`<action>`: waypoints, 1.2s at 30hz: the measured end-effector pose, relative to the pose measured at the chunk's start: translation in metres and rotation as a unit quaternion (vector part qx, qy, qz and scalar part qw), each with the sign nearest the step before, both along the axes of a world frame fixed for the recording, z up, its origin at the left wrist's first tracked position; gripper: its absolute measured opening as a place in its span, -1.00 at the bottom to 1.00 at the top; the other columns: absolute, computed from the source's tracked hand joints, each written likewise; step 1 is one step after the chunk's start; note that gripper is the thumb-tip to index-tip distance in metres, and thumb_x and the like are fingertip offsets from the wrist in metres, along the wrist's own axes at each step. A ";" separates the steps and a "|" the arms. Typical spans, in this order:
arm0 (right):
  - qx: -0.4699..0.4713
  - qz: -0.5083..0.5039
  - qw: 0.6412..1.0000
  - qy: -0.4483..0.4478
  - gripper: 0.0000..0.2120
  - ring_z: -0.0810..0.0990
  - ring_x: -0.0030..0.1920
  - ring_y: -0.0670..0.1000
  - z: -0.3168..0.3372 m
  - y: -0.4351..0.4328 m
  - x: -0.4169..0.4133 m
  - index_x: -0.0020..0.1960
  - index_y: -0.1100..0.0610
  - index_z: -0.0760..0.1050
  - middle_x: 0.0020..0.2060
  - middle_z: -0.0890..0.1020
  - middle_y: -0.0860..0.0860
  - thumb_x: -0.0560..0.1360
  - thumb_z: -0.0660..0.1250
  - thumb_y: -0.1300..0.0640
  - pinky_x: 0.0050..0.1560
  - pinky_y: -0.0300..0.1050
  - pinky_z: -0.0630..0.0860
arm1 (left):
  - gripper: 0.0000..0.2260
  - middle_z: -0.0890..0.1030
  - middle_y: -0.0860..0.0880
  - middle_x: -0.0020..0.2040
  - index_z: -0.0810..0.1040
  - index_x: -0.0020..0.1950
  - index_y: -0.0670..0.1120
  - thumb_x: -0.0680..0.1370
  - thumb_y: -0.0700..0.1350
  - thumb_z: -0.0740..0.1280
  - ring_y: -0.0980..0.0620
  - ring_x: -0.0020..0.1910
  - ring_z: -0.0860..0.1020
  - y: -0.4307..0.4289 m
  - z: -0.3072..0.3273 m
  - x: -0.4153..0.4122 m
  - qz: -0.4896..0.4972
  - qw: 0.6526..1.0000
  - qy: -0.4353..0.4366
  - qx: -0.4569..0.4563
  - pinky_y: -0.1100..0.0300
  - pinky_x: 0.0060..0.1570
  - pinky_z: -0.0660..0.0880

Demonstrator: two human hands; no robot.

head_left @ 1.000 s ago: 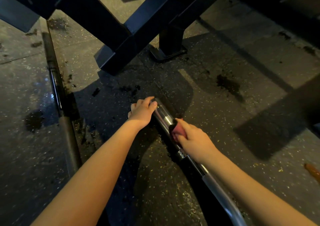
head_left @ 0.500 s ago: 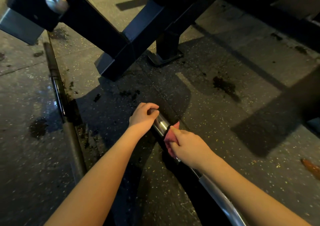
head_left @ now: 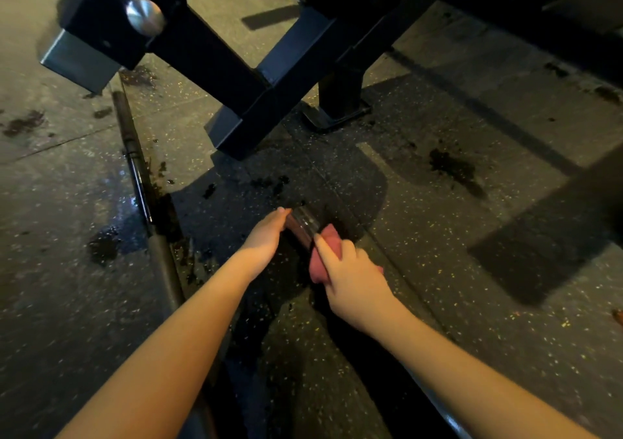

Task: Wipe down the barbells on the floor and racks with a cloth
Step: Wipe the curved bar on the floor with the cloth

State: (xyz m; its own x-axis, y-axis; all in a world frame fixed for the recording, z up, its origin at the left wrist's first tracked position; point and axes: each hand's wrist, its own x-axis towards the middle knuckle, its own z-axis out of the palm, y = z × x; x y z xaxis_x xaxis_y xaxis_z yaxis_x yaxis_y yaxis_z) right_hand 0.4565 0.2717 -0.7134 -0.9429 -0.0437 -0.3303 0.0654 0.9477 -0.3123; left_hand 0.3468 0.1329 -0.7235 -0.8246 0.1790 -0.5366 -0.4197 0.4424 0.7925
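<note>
centre of the frame: the barbell point(head_left: 304, 223) lies on the floor point(head_left: 438, 270), its sleeve end showing between the hands. the left hand point(head_left: 266, 236) rests against it, fingers straight. the right hand point(head_left: 350, 278) clamps a pink cloth point(head_left: 322, 263) round the bar. a second bar point(head_left: 141, 179) lies at left, and a black rack point(head_left: 269, 78) stands across the top.

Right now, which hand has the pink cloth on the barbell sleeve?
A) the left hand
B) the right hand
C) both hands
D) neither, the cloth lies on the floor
B: the right hand grips the pink cloth on the barbell sleeve, while the left hand touches the sleeve's end with no cloth.
</note>
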 end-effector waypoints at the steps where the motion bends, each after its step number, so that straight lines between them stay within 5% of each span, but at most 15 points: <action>1: 0.031 0.015 0.999 0.009 -0.26 0.35 0.28 0.24 0.000 -0.001 0.009 0.57 -0.05 -0.16 0.37 0.24 0.21 0.55 0.22 0.06 0.23 0.10 0.39 | -0.60 0.42 -0.01 0.41 0.41 0.41 0.03 0.68 0.10 -0.04 0.02 0.39 0.35 -0.004 -0.002 0.002 -0.001 1.000 -0.001 -0.005 0.03 0.45 0.15; 5: 0.115 0.032 0.992 0.038 -0.19 0.37 0.23 0.27 -0.004 -0.024 -0.016 0.56 -0.04 -0.22 0.36 0.22 0.27 0.55 0.28 0.07 0.17 0.13 0.42 | -0.60 0.41 0.03 0.42 0.41 0.43 0.03 0.67 0.11 0.02 0.05 0.41 0.34 -0.018 -0.008 0.015 -0.020 0.998 0.030 -0.059 0.11 0.37 0.18; 9: 0.044 -0.022 0.999 -0.003 -0.16 0.45 0.18 0.27 -0.013 -0.027 -0.067 0.57 -0.10 -0.20 0.31 0.29 0.25 0.53 0.32 -0.02 0.13 0.14 0.48 | -0.61 0.35 -0.01 0.47 0.33 0.49 -0.05 0.68 0.01 0.05 0.04 0.44 0.30 -0.025 0.000 0.021 -0.093 0.984 0.084 -0.123 0.18 0.39 0.15; 15: -0.123 -0.100 0.985 -0.069 -0.25 0.47 0.24 0.22 -0.013 0.028 -0.098 0.56 -0.08 0.02 0.30 0.45 0.22 0.50 0.31 -0.18 0.25 -0.03 0.43 | -0.49 0.10 0.06 0.57 0.14 0.56 0.03 0.64 0.10 0.14 0.06 0.53 0.05 -0.042 -0.002 0.032 -0.351 0.856 0.158 -0.344 -0.03 0.49 0.03; 20: -0.062 -0.107 0.992 -0.014 -0.34 0.36 0.34 0.29 -0.009 0.015 -0.090 0.57 -0.06 -0.02 0.48 0.16 0.19 0.58 0.22 -0.07 0.33 0.11 0.38 | -0.31 -0.12 0.02 0.59 -0.04 0.58 -0.01 0.58 0.16 0.23 -0.04 0.55 -0.11 -0.045 -0.011 0.051 -0.426 0.789 0.171 -0.408 -0.09 0.49 -0.01; 26: 0.180 0.044 0.983 -0.002 -0.23 0.23 0.38 0.28 -0.008 -0.039 -0.092 0.55 0.01 0.02 0.48 0.07 0.16 0.48 0.37 0.12 0.28 0.18 0.36 | -0.32 -0.08 0.01 0.59 -0.02 0.58 0.00 0.58 0.18 0.21 -0.05 0.55 -0.08 -0.050 -0.012 0.055 -0.416 0.785 0.194 -0.416 -0.09 0.48 -0.05; 31: 0.056 -0.020 0.998 0.000 -0.63 0.36 0.30 0.26 -0.005 -0.009 -0.123 0.40 0.03 0.31 0.35 0.34 0.16 0.61 0.17 0.13 0.24 0.15 0.44 | -0.36 -0.10 0.02 0.59 -0.05 0.59 -0.02 0.61 0.12 0.18 -0.04 0.56 -0.09 -0.050 -0.005 0.063 -0.416 0.781 0.175 -0.430 -0.09 0.50 -0.09; 36: 0.088 0.068 0.990 0.088 -0.42 0.17 0.43 0.30 -0.010 0.014 -0.060 0.54 -0.06 0.12 0.55 -0.03 0.13 0.57 0.23 0.12 0.38 0.17 0.33 | -0.36 -0.07 0.01 0.59 -0.01 0.58 -0.01 0.60 0.11 0.21 -0.03 0.55 -0.07 -0.048 -0.004 0.065 -0.404 0.788 0.189 -0.424 -0.10 0.49 -0.10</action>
State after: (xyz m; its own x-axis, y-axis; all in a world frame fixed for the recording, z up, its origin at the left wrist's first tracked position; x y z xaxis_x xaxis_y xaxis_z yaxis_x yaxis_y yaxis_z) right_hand 0.3960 0.2860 -0.7236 -0.9758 -0.1313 -0.1751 -0.1082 0.9848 -0.1358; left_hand 0.4115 0.0845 -0.7280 -0.7556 0.4355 -0.4893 0.4646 0.8829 0.0682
